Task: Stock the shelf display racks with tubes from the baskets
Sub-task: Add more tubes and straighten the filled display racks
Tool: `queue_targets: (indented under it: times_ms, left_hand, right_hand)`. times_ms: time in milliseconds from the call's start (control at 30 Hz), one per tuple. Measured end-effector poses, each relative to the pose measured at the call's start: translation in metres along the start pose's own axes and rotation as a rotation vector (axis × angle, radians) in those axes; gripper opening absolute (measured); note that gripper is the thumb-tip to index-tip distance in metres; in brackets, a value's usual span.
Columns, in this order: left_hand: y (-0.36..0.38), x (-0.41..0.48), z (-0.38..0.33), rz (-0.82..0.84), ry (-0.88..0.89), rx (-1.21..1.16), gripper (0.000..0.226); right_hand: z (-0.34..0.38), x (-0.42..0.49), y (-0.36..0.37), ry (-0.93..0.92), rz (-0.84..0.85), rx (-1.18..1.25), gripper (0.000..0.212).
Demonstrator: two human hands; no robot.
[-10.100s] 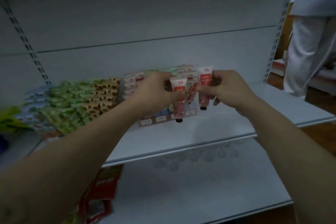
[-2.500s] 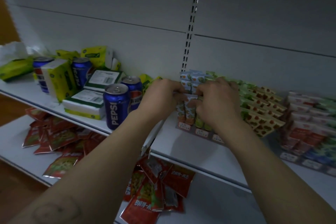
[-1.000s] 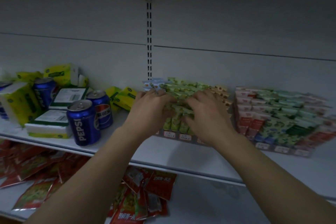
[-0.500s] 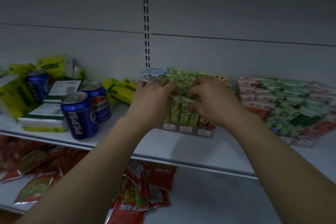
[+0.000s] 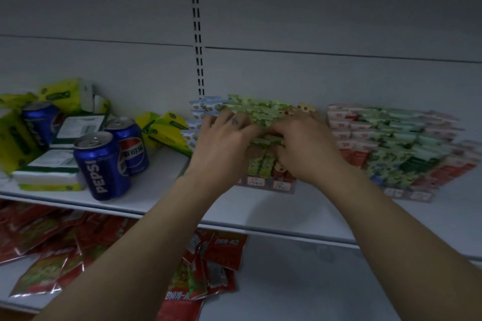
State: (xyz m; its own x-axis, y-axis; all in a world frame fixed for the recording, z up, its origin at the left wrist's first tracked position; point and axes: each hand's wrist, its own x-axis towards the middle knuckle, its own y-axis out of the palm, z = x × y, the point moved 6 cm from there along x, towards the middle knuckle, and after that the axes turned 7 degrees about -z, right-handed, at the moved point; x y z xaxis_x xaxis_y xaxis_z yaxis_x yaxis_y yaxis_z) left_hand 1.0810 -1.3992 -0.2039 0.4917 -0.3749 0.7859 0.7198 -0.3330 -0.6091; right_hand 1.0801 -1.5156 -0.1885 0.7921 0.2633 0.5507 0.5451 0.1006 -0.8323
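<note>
A display rack (image 5: 271, 185) with price labels along its front stands on the middle shelf (image 5: 300, 214), filled with rows of green tubes (image 5: 260, 109) and a column of pale blue tubes (image 5: 203, 107) at its left. Both hands are on its middle rows. My left hand (image 5: 224, 143) covers the left part, its fingertips pinching the flat top of a green tube. My right hand (image 5: 305, 150) sits beside it, fingers curled down round the same row of green tubes. A second rack (image 5: 407, 194) of red, green and mint tubes stands to the right. No basket is in view.
Two blue Pepsi cans (image 5: 104, 164) and yellow-green tissue packs (image 5: 167, 130) crowd the shelf left of the rack. Red snack packets (image 5: 208, 271) lie on the lower shelf. A slotted upright (image 5: 198, 47) runs up the white back panel.
Both hands stay on the green tube rows and have shifted slightly lower and closer together on the rack. The view has tilted a little; nothing else moved.
</note>
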Motion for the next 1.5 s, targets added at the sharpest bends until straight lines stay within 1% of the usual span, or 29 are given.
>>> queue_targets:
  times_ms: [100,267,567,900,1167,1267,1400,1500]
  left_hand:
    - [0.005,0.001,-0.002,0.004,-0.018,-0.030,0.029]
    - [0.013,0.001,-0.003,0.085,-0.115,-0.148,0.038]
    - [0.010,0.004,0.002,0.115,-0.158,-0.301,0.030]
    - [0.012,0.005,0.005,0.096,-0.153,-0.273,0.023]
    - [0.009,0.003,0.000,0.078,-0.101,-0.175,0.031]
    - [0.004,0.002,0.003,0.093,-0.116,-0.176,0.031]
    - [-0.004,0.000,0.008,0.103,-0.138,-0.160,0.044]
    - [-0.009,-0.002,0.008,0.104,-0.133,-0.147,0.047]
  right_hand:
    - [-0.001,-0.002,0.000,0.029,-0.031,0.008,0.027]
    - [-0.003,-0.003,0.000,0.065,-0.064,0.036,0.019]
    - [-0.006,-0.005,-0.001,0.092,-0.063,0.073,0.018]
    - [-0.008,-0.006,0.003,0.097,-0.077,0.106,0.017]
    - [-0.008,-0.008,0.003,0.069,-0.099,0.100,0.018]
    - [-0.011,-0.010,0.004,0.040,-0.064,0.112,0.025]
    - [-0.021,-0.011,-0.013,0.027,-0.063,0.201,0.054]
    - [-0.038,-0.016,-0.025,0.056,0.000,0.194,0.060]
